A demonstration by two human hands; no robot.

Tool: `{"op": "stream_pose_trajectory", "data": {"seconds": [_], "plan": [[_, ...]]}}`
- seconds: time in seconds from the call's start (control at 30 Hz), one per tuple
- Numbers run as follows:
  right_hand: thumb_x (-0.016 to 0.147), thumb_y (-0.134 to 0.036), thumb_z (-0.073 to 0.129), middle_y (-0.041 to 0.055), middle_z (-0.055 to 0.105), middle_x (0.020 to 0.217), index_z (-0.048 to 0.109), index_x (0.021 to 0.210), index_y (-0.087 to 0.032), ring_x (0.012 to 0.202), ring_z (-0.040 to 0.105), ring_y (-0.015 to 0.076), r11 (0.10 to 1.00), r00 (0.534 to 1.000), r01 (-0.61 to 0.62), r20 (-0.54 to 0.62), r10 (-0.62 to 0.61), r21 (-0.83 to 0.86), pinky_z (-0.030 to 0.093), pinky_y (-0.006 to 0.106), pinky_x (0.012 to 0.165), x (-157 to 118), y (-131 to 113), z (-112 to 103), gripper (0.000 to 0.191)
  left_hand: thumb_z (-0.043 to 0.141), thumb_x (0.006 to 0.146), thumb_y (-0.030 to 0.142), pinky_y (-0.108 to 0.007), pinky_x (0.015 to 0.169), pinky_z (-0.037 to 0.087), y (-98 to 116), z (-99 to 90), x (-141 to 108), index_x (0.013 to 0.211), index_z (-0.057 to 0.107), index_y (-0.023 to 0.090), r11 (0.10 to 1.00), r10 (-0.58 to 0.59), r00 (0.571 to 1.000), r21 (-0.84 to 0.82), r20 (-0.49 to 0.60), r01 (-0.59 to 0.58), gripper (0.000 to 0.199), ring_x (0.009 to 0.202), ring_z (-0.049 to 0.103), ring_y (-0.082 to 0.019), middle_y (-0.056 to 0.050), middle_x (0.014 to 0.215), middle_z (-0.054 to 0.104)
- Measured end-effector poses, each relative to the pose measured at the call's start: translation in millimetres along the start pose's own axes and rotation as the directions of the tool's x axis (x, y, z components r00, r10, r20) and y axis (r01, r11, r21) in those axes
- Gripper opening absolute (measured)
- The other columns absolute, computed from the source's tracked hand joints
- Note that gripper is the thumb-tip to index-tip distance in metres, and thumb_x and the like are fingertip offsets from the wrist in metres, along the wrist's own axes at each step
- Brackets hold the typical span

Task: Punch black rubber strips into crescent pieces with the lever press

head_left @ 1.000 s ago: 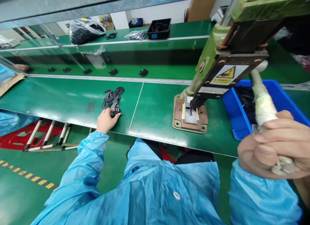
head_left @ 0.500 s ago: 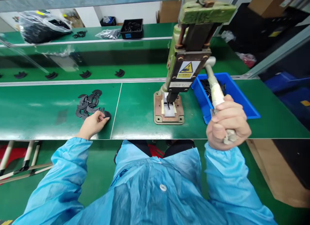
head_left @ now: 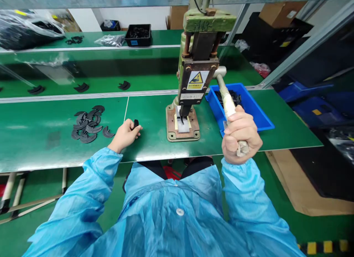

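Observation:
Between thumb and fingers, my left hand (head_left: 125, 134) pinches a small black curved piece (head_left: 135, 123) just above the green bench. To its left lies a pile of similar black crescent-shaped pieces (head_left: 86, 124), with a single piece (head_left: 107, 132) a little apart from the others. My right hand (head_left: 241, 136) is wrapped round the taped lever (head_left: 226, 98) of a green hand press (head_left: 197, 79). Under the press's ram, a dark part sits on a light plate (head_left: 183, 127) fixed to the brown base (head_left: 170, 127).
Right of the press stands a blue bin (head_left: 258, 111) holding black parts. Several black pieces, one a curved piece (head_left: 124, 85), lie spaced along the strip behind. On the back shelf are a black tray (head_left: 149, 37) and a plastic bag (head_left: 27, 31).
My left hand has moved right, away from the pile, carrying a black curved piece. My right hand still grips the lever. The whole view has shifted a little.

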State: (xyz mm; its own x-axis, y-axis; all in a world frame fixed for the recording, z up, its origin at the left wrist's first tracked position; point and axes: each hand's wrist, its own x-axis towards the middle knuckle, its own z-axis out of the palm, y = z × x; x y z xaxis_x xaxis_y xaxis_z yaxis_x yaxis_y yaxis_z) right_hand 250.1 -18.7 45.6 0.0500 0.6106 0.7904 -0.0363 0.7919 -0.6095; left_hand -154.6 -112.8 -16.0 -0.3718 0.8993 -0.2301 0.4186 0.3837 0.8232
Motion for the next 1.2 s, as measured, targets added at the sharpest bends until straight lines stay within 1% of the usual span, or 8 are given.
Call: {"op": "stream_pose_trajectory", "data": {"seconds": [0.07, 0.13, 0.3, 0.47, 0.57, 0.7, 0.9, 1.2], "plan": [[0.086, -0.044, 0.079, -0.0026, 0.062, 0.071, 0.057, 0.068, -0.027, 0.092, 0.067, 0.0239, 0.991, 0.992, 0.122, -0.010, -0.123, -0.060, 0.054, 0.068, 0.116, 2, -1, 2, 0.032, 0.082, 0.085, 0.049, -0.025, 0.057, 0.040, 10, 17.9, 5, 0.084, 0.036, 0.027, 0.993, 0.023, 0.999, -0.117, 0.034, -0.019, 0.051, 0.058, 0.055, -0.013, 0.007, 0.067, 0.055], [0.087, -0.043, 0.078, -0.0025, 0.062, 0.072, 0.057, 0.069, -0.027, 0.091, 0.068, 0.0241, 0.986, 0.989, 0.146, -0.007, -0.147, -0.075, 0.056, 0.068, 0.114, 3, -2, 3, 0.032, 0.089, 0.079, 0.048, -0.023, 0.055, 0.036, 20, 34.9, 10, 0.081, 0.042, 0.025, 0.979, 0.031, 0.996, -0.202, 0.086, -0.013, 0.052, 0.056, 0.049, -0.010, 0.008, 0.064, 0.051], [0.087, -0.045, 0.078, -0.0018, 0.061, 0.072, 0.057, 0.069, -0.027, 0.092, 0.069, 0.0247, 0.989, 0.992, 0.127, -0.005, -0.127, -0.077, 0.055, 0.069, 0.116, 3, -3, 2, 0.033, 0.096, 0.076, 0.051, -0.021, 0.063, 0.048, 42, 75.7, 26, 0.086, 0.060, 0.018, 0.884, 0.011, 0.980, -0.460, 0.199, 0.083, 0.050, 0.063, 0.061, -0.009, 0.002, 0.073, 0.064], [0.088, -0.044, 0.078, -0.0016, 0.061, 0.072, 0.056, 0.070, -0.026, 0.093, 0.068, 0.0239, 0.990, 0.992, 0.125, -0.004, -0.126, -0.072, 0.054, 0.067, 0.118, 3, -4, 2, 0.034, 0.100, 0.077, 0.028, -0.023, 0.063, 0.059, 63, 105.9, 42, 0.100, 0.060, 0.018, 0.808, -0.015, 0.979, -0.574, 0.202, 0.131, 0.047, 0.065, 0.071, -0.012, 0.000, 0.079, 0.072], [0.087, -0.044, 0.078, -0.0020, 0.061, 0.071, 0.056, 0.070, -0.026, 0.092, 0.068, 0.0236, 0.988, 0.990, 0.139, -0.006, -0.140, -0.067, 0.054, 0.067, 0.116, 3, -3, 2, 0.034, 0.092, 0.089, 0.027, -0.023, 0.064, 0.063, 74, 113.2, 50, 0.095, 0.064, 0.015, 0.845, 0.018, 0.958, -0.517, 0.285, 0.138, 0.031, 0.067, 0.073, -0.013, -0.003, 0.082, 0.074], [0.088, -0.046, 0.078, -0.0024, 0.059, 0.071, 0.056, 0.070, -0.026, 0.092, 0.068, 0.0235, 0.987, 0.990, 0.141, -0.007, -0.142, -0.078, 0.055, 0.066, 0.115, 3, -1, 3, 0.034, 0.085, 0.096, 0.026, -0.022, 0.057, 0.060, 82, 117.4, 61, 0.086, 0.065, 0.015, 0.923, 0.048, 0.947, -0.376, 0.318, 0.079, 0.025, 0.059, 0.070, -0.012, -0.005, 0.077, 0.074], [0.090, -0.044, 0.078, -0.0023, 0.060, 0.073, 0.056, 0.071, -0.025, 0.096, 0.068, 0.0213, 0.986, 0.988, 0.156, 0.014, -0.156, -0.055, 0.055, 0.065, 0.118, 3, -2, 1, 0.035, 0.088, 0.091, 0.020, -0.023, 0.052, 0.055, 83, 119.1, 72, 0.095, 0.069, 0.015, 0.957, 0.134, 0.942, -0.285, 0.309, -0.042, 0.019, 0.052, 0.065, -0.012, -0.001, 0.072, 0.070], [0.097, -0.048, 0.074, -0.0032, 0.058, 0.074, 0.053, 0.070, -0.024, 0.099, 0.068, 0.0185, 0.986, 0.991, 0.124, 0.060, -0.118, -0.109, 0.054, 0.065, 0.122, 2, -5, -2, 0.041, 0.085, 0.093, 0.024, -0.023, 0.059, 0.057, 82, 119.4, 77, 0.095, 0.067, 0.015, 0.966, 0.156, 0.927, -0.248, 0.342, -0.071, 0.020, 0.063, 0.066, -0.012, -0.002, 0.078, 0.071]]}}
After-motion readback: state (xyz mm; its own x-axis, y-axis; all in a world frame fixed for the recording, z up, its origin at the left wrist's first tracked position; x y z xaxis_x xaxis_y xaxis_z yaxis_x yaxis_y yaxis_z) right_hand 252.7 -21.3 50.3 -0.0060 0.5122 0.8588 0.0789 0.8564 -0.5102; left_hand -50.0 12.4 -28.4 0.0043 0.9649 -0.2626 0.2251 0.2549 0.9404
